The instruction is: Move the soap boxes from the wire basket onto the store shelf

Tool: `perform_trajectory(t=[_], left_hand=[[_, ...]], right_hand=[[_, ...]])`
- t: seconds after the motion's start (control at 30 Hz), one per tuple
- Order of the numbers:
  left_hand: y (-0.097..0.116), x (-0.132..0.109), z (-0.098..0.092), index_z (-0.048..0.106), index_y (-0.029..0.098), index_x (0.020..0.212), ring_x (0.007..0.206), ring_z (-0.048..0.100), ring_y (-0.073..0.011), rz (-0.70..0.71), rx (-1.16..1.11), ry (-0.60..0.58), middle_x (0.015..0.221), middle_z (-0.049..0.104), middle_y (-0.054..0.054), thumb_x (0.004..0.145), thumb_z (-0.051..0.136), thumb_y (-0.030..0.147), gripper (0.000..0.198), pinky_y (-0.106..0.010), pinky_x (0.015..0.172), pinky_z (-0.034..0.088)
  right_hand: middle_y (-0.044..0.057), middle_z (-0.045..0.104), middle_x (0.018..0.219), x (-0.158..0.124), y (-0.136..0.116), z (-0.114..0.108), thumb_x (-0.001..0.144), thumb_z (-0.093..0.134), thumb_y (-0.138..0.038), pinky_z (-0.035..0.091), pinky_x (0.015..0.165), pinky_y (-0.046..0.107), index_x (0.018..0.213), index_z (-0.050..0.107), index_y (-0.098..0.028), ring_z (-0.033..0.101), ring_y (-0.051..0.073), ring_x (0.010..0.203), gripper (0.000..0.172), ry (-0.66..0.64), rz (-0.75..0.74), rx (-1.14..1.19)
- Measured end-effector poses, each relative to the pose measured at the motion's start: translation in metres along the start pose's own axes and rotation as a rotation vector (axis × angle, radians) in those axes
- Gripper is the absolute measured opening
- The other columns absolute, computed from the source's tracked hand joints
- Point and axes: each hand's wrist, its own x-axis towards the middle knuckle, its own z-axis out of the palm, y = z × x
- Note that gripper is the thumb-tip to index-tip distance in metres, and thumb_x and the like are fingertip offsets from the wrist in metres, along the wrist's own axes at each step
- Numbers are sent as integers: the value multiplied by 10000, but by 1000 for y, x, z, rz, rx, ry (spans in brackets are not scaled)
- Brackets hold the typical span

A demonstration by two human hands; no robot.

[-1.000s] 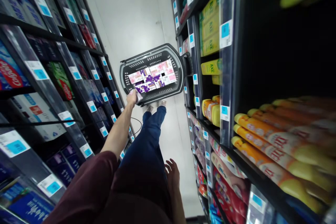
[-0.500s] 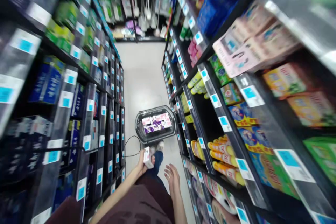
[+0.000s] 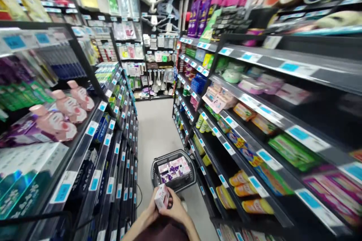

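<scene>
A small white and pink box is held between both hands at the lower middle of the head view. My left hand grips its left side, and my right hand closes round its right side. Just beyond them on the floor stands a dark shopping basket. Inside it lie several pink, white and purple boxes.
Shelves of packaged goods line both sides of the aisle floor. Pink bottles stand on the left shelf, soap packs on the right one. Hanging utensils fill the far wall. A thin black cable hangs near the left shelf.
The view has tilted up, showing more of the upper shelves and far wall. My right hand has come in from the right and closed on the box that my left hand held alone.
</scene>
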Motion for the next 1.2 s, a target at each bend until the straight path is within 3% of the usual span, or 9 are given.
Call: perform_trajectory(t=[0.13,0.27,0.5,0.67,0.77,0.87,1.07,1.13,1.2], left_hand=[[14,-11,24,657,151,1185,698,761,-295,15,-28,47,794,770,-110,970,484,451,408,-383,616,609],[34,-8,32,580,155,1375,799,771,-304,14,86,-26,921,787,-123,938,560,406,504,-427,754,622],[60,-4,45,700,279,1243,1035,742,-328,-38,294,-275,1056,777,-131,941,552,459,382,-496,974,564],[64,2,71,704,267,1224,1381,531,-335,13,435,-262,1248,730,-119,828,711,476,448,-439,1073,497],[59,10,79,708,229,1195,1388,516,-361,36,500,-308,1217,741,-132,685,842,456,574,-457,1095,489],[49,8,79,672,260,1234,1357,559,-310,153,562,-391,1293,708,-95,653,882,320,620,-413,1102,495],[40,-10,77,642,267,1237,1281,627,-298,131,716,-374,1183,745,-78,638,894,284,649,-365,1036,552],[39,-10,78,622,276,1276,1274,631,-317,107,754,-332,1184,745,-83,617,900,322,717,-376,1013,567],[38,-9,80,580,284,1350,1252,644,-340,90,784,-306,1218,734,-93,614,897,416,812,-398,983,583]], right_hand=[[134,634,1307,5,-25,-6,456,892,-200,590,869,425,1392,539,-207,689,296,1037,1000,147,-90,-181],[137,570,1360,8,-44,-14,442,918,-233,475,1083,452,1388,535,-191,594,323,1230,1021,377,-221,-326],[132,457,1406,6,-70,-20,470,864,-195,426,1121,445,1461,462,-218,547,332,1278,1069,538,-244,-388],[103,449,1396,-2,-82,-17,464,857,-196,428,1121,405,1449,469,-237,546,322,1261,1060,654,-318,-350],[118,423,1404,-6,-88,-14,472,826,-169,425,1135,415,1454,436,-219,534,313,1273,1058,778,-329,-325],[120,426,1375,-13,-91,-10,489,789,-142,431,1133,419,1440,420,-207,531,301,1274,1022,890,-350,-311],[121,423,1413,-42,-85,-6,472,842,-167,385,1165,438,1406,447,-227,477,321,1337,1016,906,-367,-307],[93,502,1359,-54,-80,-8,484,896,-259,439,1109,455,1364,481,-258,539,309,1261,972,903,-355,-230],[50,598,1208,-65,-75,-11,597,878,-402,542,947,422,1255,530,-278,635,254,1060,755,931,-356,-83]])
